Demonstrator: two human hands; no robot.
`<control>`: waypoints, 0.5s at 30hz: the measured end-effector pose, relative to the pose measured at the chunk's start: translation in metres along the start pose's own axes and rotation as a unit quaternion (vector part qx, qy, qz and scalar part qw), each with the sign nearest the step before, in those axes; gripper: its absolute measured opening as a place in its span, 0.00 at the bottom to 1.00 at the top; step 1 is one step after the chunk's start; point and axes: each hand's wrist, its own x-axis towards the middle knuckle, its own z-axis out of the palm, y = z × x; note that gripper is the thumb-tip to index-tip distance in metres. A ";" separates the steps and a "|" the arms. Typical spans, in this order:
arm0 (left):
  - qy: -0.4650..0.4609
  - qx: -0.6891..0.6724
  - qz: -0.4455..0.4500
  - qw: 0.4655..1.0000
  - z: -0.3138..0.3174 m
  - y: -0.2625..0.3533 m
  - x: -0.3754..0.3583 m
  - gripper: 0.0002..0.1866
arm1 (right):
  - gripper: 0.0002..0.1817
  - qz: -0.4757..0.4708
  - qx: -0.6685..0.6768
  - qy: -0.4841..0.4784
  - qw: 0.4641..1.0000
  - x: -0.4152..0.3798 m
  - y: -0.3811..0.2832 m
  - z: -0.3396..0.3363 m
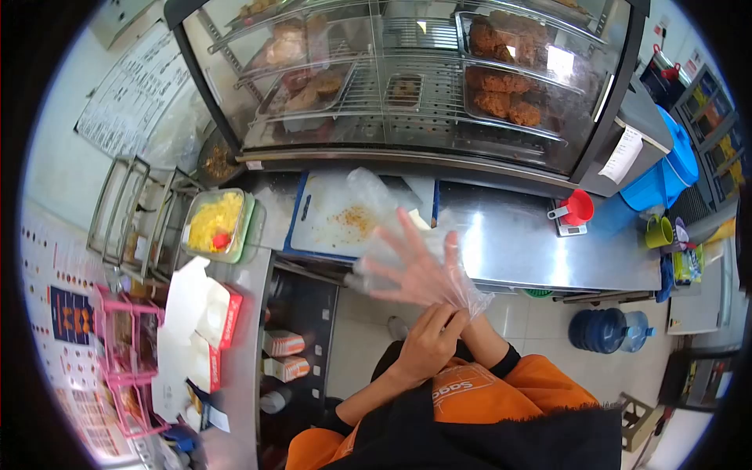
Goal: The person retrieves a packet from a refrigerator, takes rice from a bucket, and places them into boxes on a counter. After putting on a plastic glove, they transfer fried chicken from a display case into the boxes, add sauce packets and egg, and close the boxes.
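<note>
Head view: glove (423,276) covers right hand (429,283), left hand (429,338) pinches cuff (472,299).

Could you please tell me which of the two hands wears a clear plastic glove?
The right hand, its fingers spread inside the clear glove; the left hand is bare and grips the glove's cuff.

The glove (419,270) at the centre is of thin, see-through plastic, wrinkled. The counter (540,247) at right is of smooth, glossy metal. The clothes (552,382) at the bottom are matt cloth.
</note>
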 end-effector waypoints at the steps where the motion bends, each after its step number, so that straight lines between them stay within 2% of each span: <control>1: -0.014 0.000 0.013 1.000 -0.004 -0.007 0.000 0.11 | 0.45 0.035 0.002 -0.007 0.999 0.006 0.005 -0.002; 4: -0.050 -0.023 0.042 0.998 -0.009 -0.021 0.003 0.12 | 0.47 0.121 0.002 -0.011 0.993 0.010 0.014 -0.004; 7: -0.066 -0.085 0.039 0.993 -0.006 -0.025 0.013 0.12 | 0.44 0.009 0.062 -0.018 0.998 0.016 -0.002 0.003; 10: -0.075 -0.150 0.020 0.986 -0.001 -0.030 0.032 0.12 | 0.42 -0.172 0.195 -0.046 0.964 0.034 -0.020 -0.002; 13: -0.081 -0.181 0.040 0.979 0.001 -0.032 0.057 0.12 | 0.45 -0.177 0.096 -0.044 0.979 0.041 -0.047 0.010; 14: -0.082 -0.186 0.059 0.977 0.005 -0.032 0.064 0.12 | 0.48 -0.150 0.070 -0.076 0.983 0.042 -0.056 0.002; 15: -0.084 -0.192 0.078 0.975 0.009 -0.031 0.072 0.12 | 0.48 -0.141 0.032 -0.069 0.987 0.041 -0.066 0.003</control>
